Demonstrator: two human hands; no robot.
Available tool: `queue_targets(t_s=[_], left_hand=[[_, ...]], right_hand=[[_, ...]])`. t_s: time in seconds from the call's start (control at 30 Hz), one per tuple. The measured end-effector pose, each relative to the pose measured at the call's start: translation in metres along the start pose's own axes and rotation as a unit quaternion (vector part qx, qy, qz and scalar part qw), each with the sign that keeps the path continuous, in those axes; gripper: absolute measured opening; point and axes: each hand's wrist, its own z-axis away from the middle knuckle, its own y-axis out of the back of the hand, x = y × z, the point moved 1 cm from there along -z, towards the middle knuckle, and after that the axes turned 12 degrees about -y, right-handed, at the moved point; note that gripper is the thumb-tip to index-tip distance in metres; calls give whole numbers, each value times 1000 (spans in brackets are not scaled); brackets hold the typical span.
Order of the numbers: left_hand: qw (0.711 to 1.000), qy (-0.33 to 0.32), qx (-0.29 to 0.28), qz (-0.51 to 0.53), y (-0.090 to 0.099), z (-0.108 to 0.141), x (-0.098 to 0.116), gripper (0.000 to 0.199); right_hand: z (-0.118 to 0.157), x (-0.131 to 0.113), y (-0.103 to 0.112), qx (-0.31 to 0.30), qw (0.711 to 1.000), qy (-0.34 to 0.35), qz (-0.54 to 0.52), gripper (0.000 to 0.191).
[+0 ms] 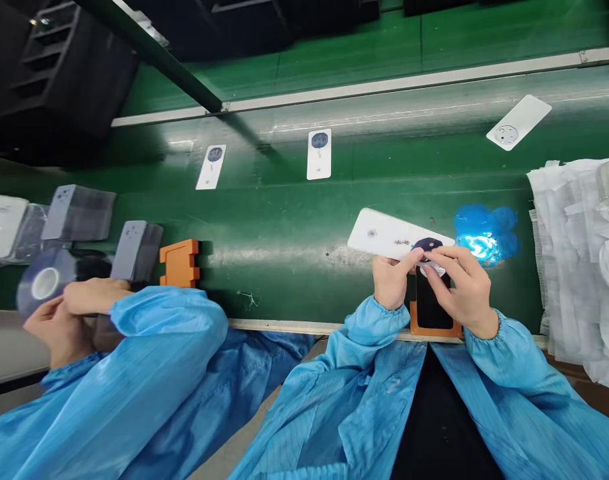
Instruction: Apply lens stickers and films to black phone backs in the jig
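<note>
The left hand [390,285] has its fingers clamped on a white panel [379,233], held above the table [279,267] — near an orange holder [437,331]. The right hand [428,264] is at the panel's dark round patch [426,244] — whether its fingers pinch, I cannot tell. 3 similar panels [319,167] lie beyond.

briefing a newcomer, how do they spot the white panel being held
On the green bench, find the shiny blue pile toward the right. Just left of it is a white panel, the right hand at its dark round patch. Unlike the three loose white panels farther back, it is held in the left hand.
</note>
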Motion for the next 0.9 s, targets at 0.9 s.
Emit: queue_targets(t_s=[0.9], left_hand=[[993, -89, -28, -79, 7, 20, -14, 49]], right_hand=[[-8, 1, 2, 50, 997, -55, 33, 9]])
